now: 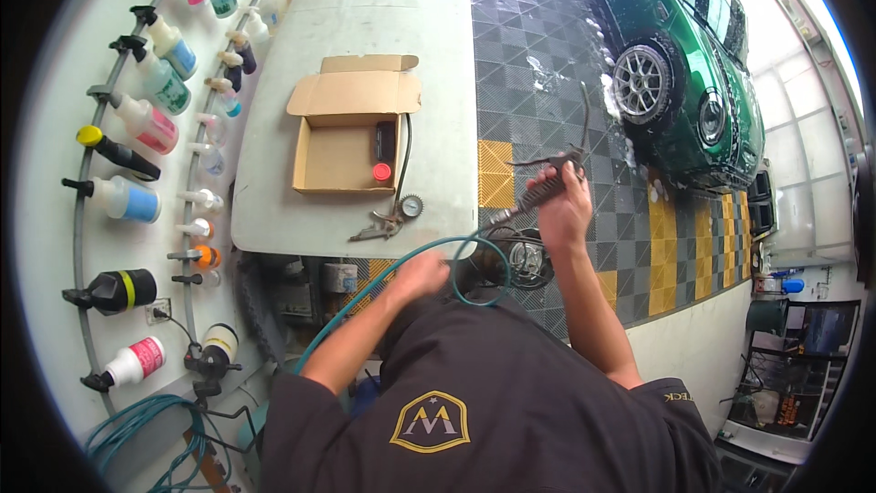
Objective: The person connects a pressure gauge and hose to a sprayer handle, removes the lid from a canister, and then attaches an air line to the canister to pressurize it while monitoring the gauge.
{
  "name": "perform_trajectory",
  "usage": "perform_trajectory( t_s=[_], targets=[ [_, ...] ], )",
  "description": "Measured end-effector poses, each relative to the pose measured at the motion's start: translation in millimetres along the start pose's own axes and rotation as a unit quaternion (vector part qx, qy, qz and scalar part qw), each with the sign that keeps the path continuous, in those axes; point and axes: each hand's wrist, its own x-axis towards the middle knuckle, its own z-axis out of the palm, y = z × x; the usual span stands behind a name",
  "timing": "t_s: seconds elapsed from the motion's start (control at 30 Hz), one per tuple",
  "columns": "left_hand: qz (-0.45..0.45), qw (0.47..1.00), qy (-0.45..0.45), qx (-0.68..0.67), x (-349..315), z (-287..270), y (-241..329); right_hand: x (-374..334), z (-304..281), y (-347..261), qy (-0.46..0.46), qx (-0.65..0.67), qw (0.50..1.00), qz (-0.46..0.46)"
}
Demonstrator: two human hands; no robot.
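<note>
My right hand [568, 205] is wrapped round a dark air blow gun [545, 190], whose long thin nozzle points up and away over the floor. A teal air hose [339, 315] runs up from the lower left and loops in front of my body, towards the gun's metal coupling. My left hand [424, 274] is beside that loop, below the table's near edge. Its fingers are blurred and partly hidden, so whether they grip the hose does not show. On the table lies a tire inflator with a round gauge [411, 206] and a short black hose.
An open cardboard box [342, 160] on the white table [274, 210] holds a black item and a red round cap [380, 172]. Spray bottles [146, 123] hang along the left wall. A wet green car [680, 64] stands right on checkered floor tiles [584, 246]. Coiled hose hangs lower left.
</note>
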Motion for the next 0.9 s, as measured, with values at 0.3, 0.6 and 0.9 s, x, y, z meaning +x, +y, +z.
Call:
perform_trajectory(
  t_s=[0.3, 0.6, 0.9],
  targets=[
    [0.033, 0.982, -0.135, -0.128, -150, -83, 109, 19, 29, 68, -0.139, -0.165, 0.976, -0.041],
    [0.043, 0.930, 0.312, -0.189, -148, -82, 150, -64, 74, 29, -0.449, -0.303, 0.837, -0.076],
    [0.097, 0.497, 0.562, -0.654, -135, 31, 162, -108, 28, 11, -0.654, -0.330, 0.669, -0.130]
  ],
)
